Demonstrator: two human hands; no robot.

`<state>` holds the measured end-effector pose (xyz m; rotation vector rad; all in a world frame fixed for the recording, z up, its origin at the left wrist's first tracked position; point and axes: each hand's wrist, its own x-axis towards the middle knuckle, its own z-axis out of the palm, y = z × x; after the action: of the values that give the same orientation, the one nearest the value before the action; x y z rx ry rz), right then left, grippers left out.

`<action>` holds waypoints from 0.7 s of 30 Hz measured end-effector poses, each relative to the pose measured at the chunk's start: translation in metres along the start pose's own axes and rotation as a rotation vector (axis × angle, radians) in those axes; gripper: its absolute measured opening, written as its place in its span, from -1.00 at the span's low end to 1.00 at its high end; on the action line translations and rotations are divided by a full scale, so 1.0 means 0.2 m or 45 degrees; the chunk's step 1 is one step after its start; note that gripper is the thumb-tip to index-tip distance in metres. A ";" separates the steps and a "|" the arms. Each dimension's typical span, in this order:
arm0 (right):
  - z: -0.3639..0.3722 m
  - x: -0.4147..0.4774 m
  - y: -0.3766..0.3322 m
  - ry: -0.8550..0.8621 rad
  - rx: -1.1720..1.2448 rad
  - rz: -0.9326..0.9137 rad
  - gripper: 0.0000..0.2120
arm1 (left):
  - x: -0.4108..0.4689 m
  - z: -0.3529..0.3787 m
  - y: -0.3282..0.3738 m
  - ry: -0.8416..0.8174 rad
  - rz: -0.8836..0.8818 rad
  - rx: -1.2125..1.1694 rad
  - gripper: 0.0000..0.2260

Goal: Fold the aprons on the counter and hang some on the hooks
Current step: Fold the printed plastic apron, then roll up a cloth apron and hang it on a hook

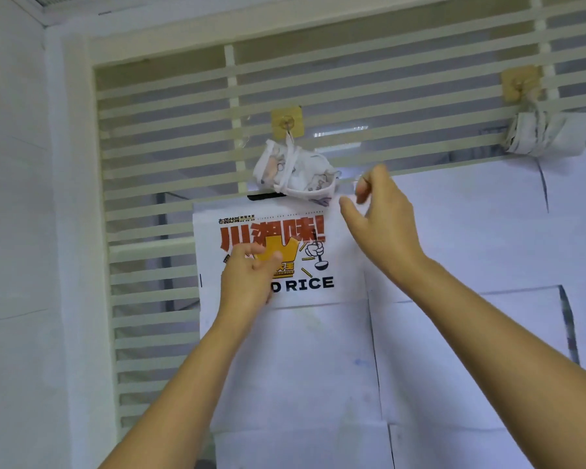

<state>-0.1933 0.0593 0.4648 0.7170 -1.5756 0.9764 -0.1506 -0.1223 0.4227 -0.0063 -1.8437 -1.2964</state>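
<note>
Both your arms are raised in front of a slatted partition (170, 164). A rolled apron (298, 174), white with small drawings on it, hangs by its strap from the middle hook (287, 122), which sits on a yellowish square pad stuck to the slats. The roll is bound around with its own white strap and lies a little tilted, its right end lower.

Your right hand (383, 221) is just beside the right end of this apron, at about the same height. Its thumb and first finger are bent toward each other, and the place between them is blurred. I cannot tell if this grip pinches something or is only close to the apron.

Your left hand (247, 279) is lower and to the left, in front of a printed poster (322, 299) with red characters and the word "RICE". Its fingers are loosely curled and the grip holds nothing that I can see. It is well apart from the apron.

To the far right, a second rolled apron (548, 133), plain white, hangs from another hook (520, 83) of the same kind. Below the slats, white paper sheets (471, 231) cover the partition, and the poster lies over them at the left side.
</note>
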 end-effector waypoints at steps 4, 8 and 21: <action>-0.09 -0.43 0.14 -0.216 -0.026 0.240 -0.77 | -0.38 0.03 -0.20 -0.113 0.086 0.171 -0.81; -0.14 -0.86 0.29 -0.544 -0.197 0.323 -0.83 | -0.69 0.06 -0.44 -0.312 0.099 0.283 -0.80; -0.35 -2.13 0.58 -1.833 -0.474 0.995 -0.46 | -1.56 0.08 -1.23 -1.192 -0.607 0.680 -0.77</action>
<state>-0.1633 0.1557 0.0291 0.5033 -3.3643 0.5622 -0.0741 -0.0850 0.0351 0.1431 -3.1087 -1.1344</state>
